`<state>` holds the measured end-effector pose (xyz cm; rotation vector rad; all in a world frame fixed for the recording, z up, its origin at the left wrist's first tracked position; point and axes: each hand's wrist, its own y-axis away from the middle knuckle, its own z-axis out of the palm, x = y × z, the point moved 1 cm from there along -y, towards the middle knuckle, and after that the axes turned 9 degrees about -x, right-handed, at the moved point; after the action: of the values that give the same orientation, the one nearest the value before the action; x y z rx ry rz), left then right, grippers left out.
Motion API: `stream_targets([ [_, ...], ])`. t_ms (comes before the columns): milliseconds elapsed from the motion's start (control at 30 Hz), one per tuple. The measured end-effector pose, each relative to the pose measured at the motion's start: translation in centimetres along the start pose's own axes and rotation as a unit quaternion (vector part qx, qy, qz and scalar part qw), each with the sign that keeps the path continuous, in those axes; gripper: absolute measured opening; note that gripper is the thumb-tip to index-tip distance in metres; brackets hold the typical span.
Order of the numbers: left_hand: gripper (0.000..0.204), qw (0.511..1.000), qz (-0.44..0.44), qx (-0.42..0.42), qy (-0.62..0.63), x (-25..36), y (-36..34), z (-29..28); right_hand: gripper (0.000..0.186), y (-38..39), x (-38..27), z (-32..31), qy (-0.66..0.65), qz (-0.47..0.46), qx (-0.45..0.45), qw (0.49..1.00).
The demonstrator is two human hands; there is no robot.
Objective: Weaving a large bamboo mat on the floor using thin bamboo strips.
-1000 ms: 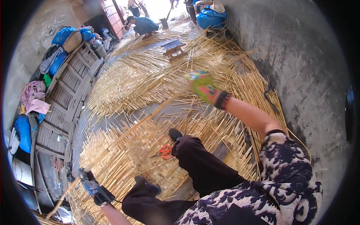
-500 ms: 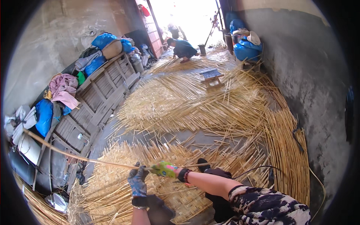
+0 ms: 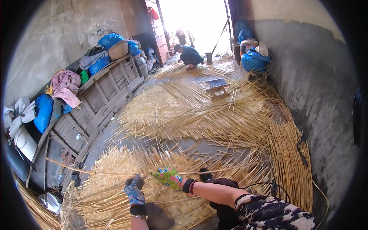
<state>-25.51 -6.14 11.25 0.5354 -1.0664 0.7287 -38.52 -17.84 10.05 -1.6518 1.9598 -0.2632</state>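
Observation:
A long, thin split reed runs crosswise in front of me above a woven reed mat. My left hand, in a blue patterned glove, is closed on the reed left of centre. Close beside it, my right hand, in a green floral glove, also grips the reed. The strip stretches out past both hands, left and right. The fingertips of my right hand are partly hidden by the glove's turned back. Loose strip ends fan out along the mat's edges.
A second half-woven mat lies beyond, with a small wooden stool on it. Loose reeds line the right wall. A wooden frame piled with bags leans at left. A person squats near the bright doorway.
Both hands have moved slightly; the left one sits a little lower and further left. The reed's left end has dropped and come inward, while more of it now shows on the right.

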Motion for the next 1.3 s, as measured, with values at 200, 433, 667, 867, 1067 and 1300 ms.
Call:
stream_targets([
  [200,0.014,0.994,0.038,-0.055,-0.088,-0.8,-0.2,0.1,0.023,0.8,1.0,-0.1,-0.207,0.031,-0.045,0.977],
  [433,0.016,0.979,0.1,-0.16,-0.079,-0.6,0.3,2.6,0.035,0.4,3.0,-1.7,-0.655,0.047,-0.075,0.751],
  [667,0.011,0.986,0.036,-0.131,-0.092,-0.8,0.8,2.8,0.033,0.3,3.9,-0.8,-0.543,0.124,-0.12,0.822],
  [867,0.008,0.989,0.051,-0.058,-0.128,0.5,2.4,2.0,0.031,0.6,-0.9,-5.9,-0.476,0.071,-0.19,0.856],
  [1067,0.013,0.969,0.039,-0.048,-0.241,-0.2,2.2,4.5,0.033,2.9,3.7,0.0,-0.851,0.099,-0.175,0.485],
  [1300,0.019,0.993,0.096,-0.06,-0.013,3.0,-1.9,-2.6,0.029,2.4,4.2,-1.4,-0.602,0.189,-0.31,0.712],
])
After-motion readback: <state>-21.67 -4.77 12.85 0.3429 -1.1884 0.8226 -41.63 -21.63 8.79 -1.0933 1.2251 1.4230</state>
